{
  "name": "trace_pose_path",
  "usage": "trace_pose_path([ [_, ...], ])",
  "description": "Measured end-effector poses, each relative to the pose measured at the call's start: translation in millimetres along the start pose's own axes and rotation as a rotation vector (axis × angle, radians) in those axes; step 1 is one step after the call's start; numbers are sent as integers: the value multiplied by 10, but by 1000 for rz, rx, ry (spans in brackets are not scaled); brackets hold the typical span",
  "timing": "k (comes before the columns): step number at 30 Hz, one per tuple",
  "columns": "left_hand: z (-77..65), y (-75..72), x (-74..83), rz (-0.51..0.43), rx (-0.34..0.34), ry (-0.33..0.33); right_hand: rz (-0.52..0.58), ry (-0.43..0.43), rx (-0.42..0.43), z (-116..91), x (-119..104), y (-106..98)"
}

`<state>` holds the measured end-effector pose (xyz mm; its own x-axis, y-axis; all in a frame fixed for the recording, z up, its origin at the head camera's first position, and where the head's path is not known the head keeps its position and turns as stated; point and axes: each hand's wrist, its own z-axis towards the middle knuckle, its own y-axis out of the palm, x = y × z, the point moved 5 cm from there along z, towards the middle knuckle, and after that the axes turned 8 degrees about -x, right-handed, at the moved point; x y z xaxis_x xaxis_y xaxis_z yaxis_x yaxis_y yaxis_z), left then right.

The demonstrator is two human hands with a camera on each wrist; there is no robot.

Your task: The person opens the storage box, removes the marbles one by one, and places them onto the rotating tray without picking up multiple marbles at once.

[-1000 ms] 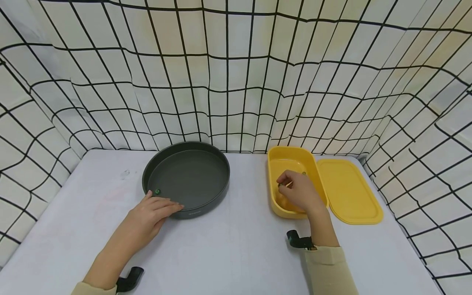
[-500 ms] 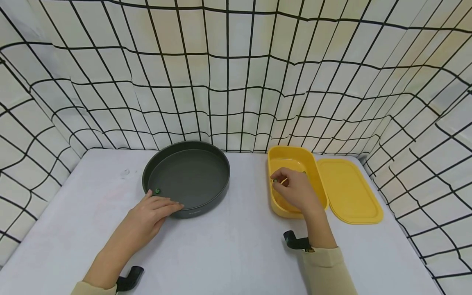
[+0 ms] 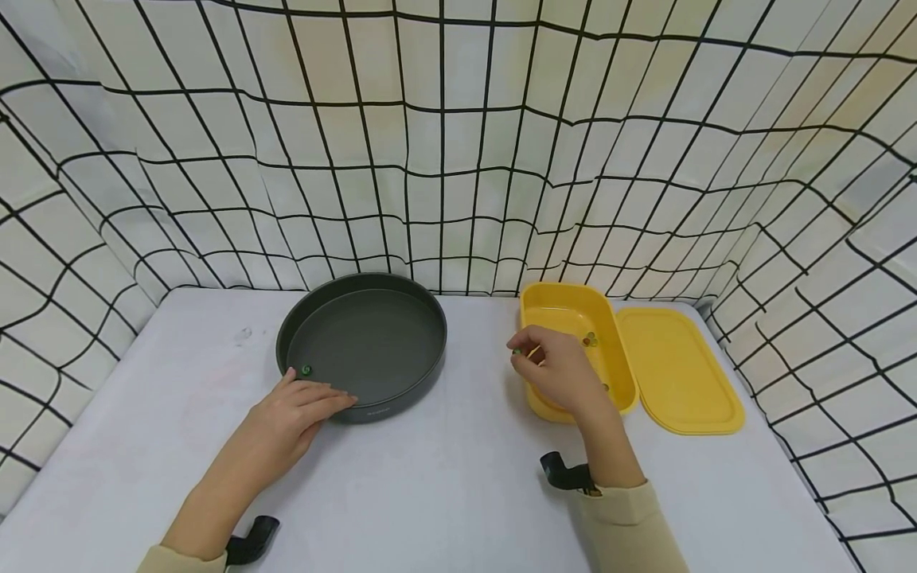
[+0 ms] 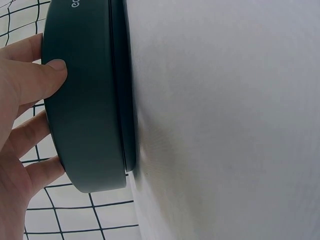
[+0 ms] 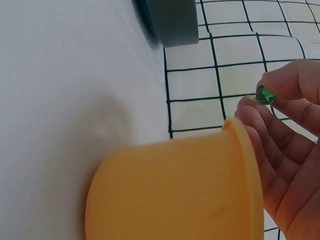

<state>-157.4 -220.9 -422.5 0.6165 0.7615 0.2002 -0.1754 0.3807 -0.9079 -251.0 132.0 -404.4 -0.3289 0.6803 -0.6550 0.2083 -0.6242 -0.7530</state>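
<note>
My left hand (image 3: pixel 297 418) holds the near-left rim of a dark grey round pan (image 3: pixel 368 342); in the left wrist view its thumb (image 4: pixel 56 75) lies against the outer wall, with fingers over the rim. Inside the pan, near those fingers, sits one small green marble (image 3: pixel 306 370). My right hand (image 3: pixel 559 366) is above the left edge of a yellow plastic container (image 3: pixel 555 302), pinching a clear green glass marble (image 5: pixel 265 95) between thumb and fingertip. Several small coloured marbles (image 3: pixel 590 340) lie on the container's floor, partly hidden by the right hand.
A flat yellow lid (image 3: pixel 680 370) lies on the white tabletop (image 3: pixel 451 493) right of the container. White walls with a black grid (image 3: pixel 466 159) enclose the table at the back and sides. White tabletop separates pan and container.
My right hand has risen from inside the container and moved left over its edge with the green marble, uncovering marbles on the container's floor. The left hand and pan stay put.
</note>
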Motion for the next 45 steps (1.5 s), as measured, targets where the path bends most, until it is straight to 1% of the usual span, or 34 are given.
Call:
trace_pose_path([
  [7,-14,-23,2,6,-7,-6,46,-53,-29,31,-141,71],
  [15,-13,2,-11,4,-18,-16,50,-78,-42,67,-340,95],
  [20,-16,19,-22,7,-23,-27,60,-93,-51,130,-444,137],
  [27,-17,16,-18,15,-23,-21,103,-119,-71,234,-586,271],
  [36,-9,16,-17,-1,-34,-34,113,-201,-51,366,-848,372],
  [40,-10,21,-16,-3,-28,-28,119,-219,-59,414,-916,426],
  [45,-3,22,-10,-1,-21,-21,146,-241,-85,473,-963,546],
])
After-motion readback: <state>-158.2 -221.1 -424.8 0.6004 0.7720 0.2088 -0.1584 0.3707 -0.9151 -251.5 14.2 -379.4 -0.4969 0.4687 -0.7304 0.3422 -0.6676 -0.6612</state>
